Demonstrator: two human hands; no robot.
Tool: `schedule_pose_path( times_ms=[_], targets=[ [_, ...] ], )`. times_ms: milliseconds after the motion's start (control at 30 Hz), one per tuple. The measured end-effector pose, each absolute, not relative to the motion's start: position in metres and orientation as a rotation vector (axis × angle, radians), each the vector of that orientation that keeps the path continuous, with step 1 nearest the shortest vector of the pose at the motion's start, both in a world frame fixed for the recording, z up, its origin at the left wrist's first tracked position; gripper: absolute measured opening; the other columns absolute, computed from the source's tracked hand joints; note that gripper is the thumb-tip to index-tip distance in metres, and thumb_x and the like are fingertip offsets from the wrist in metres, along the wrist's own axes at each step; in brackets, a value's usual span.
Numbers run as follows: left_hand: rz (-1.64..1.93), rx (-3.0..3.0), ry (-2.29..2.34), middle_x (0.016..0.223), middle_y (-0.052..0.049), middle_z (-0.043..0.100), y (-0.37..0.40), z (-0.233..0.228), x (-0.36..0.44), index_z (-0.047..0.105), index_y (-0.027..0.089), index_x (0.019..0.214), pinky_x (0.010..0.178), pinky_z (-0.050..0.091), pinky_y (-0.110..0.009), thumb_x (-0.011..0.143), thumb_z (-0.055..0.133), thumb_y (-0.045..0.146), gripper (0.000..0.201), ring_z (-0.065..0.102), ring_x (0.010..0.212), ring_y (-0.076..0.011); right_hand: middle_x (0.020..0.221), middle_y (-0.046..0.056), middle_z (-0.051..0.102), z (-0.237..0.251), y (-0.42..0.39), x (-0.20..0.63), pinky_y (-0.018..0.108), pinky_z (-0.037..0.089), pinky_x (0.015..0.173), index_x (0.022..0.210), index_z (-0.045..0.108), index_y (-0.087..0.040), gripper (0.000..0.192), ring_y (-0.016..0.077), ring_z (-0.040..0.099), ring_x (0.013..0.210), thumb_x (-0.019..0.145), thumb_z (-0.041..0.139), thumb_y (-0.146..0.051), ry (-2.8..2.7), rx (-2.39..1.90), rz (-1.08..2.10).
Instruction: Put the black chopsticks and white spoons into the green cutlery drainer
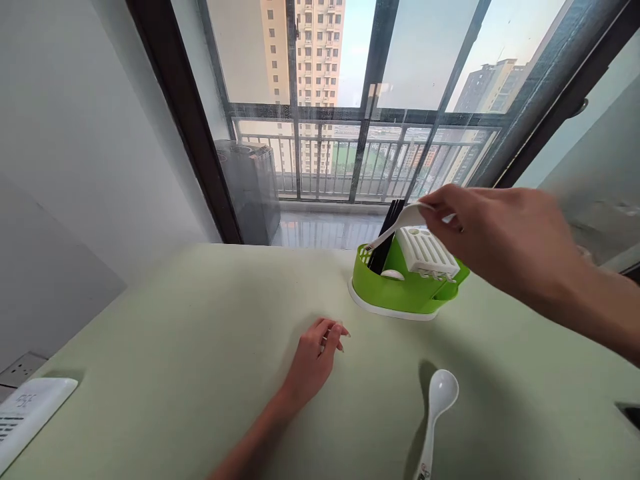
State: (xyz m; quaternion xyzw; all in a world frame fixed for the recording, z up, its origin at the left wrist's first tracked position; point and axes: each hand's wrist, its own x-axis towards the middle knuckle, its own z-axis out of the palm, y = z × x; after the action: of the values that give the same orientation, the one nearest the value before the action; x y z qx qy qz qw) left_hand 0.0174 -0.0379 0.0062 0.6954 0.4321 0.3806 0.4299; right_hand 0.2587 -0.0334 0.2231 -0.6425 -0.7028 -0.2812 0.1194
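My right hand holds a white plastic fork by its handle, with the tines pointing down-left over the green cutlery holder. The holder has a white slotted insert, black chopsticks standing in it and a white spoon bowl showing inside. My left hand rests on the pale green table with its fingers loosely curled, holding nothing. A white spoon lies on the table to its right, bowl pointing away from me.
A white device lies at the table's left edge beside a wall socket. Behind the table a large window shows a balcony railing and tower blocks. A dark cutout sits at the table's right edge.
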Motion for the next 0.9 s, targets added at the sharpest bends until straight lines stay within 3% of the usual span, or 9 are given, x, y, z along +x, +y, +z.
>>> schedule_pose_path(
  times_ms=[100, 267, 567, 900],
  targets=[
    [0.950, 1.728, 1.077, 0.088, -0.005, 0.070, -0.039, 0.008, 0.018, 0.071, 0.020, 0.090, 0.064, 0.046, -0.027, 0.107, 0.038, 0.055, 0.050, 0.064, 0.070, -0.0158, 0.100, 0.011, 0.080, 0.210, -0.019, 0.250, 0.032, 0.025, 0.052, 0.113, 0.070, -0.018, 0.032, 0.0272, 0.070, 0.067, 0.106, 0.041, -0.032, -2.227, -1.973, -0.841],
    [0.946, 1.714, 1.080, 0.088, -0.005, 0.070, -0.040, 0.009, 0.019, 0.071, 0.020, 0.091, 0.065, 0.046, -0.027, 0.107, 0.039, 0.054, 0.050, 0.063, 0.071, -0.0160, 0.087, 0.010, 0.078, 0.190, -0.009, 0.232, 0.032, 0.020, 0.050, 0.094, 0.066, -0.018, 0.021, 0.0250, 0.070, 0.064, 0.103, 0.047, -0.020, -2.464, -1.923, -0.875],
    [0.938, 1.685, 1.064, 0.091, -0.006, 0.070, -0.041, 0.010, 0.019, 0.070, 0.020, 0.090, 0.069, 0.049, -0.028, 0.107, 0.039, 0.053, 0.048, 0.064, 0.071, -0.0159, 0.086, 0.014, 0.076, 0.172, -0.006, 0.217, 0.032, 0.025, 0.052, 0.097, 0.066, -0.012, 0.021, 0.0309, 0.076, 0.077, 0.097, 0.047, -0.003, -2.645, -1.892, -0.781],
    [0.926, 1.688, 1.071, 0.093, -0.006, 0.070, -0.042, 0.011, 0.020, 0.071, 0.019, 0.091, 0.072, 0.050, -0.028, 0.107, 0.039, 0.051, 0.048, 0.064, 0.073, -0.0153, 0.090, 0.012, 0.076, 0.163, -0.006, 0.211, 0.031, 0.026, 0.052, 0.106, 0.067, -0.011, 0.022, 0.0289, 0.076, 0.082, 0.098, 0.047, -0.003, -2.661, -1.987, -0.647]
  ],
)
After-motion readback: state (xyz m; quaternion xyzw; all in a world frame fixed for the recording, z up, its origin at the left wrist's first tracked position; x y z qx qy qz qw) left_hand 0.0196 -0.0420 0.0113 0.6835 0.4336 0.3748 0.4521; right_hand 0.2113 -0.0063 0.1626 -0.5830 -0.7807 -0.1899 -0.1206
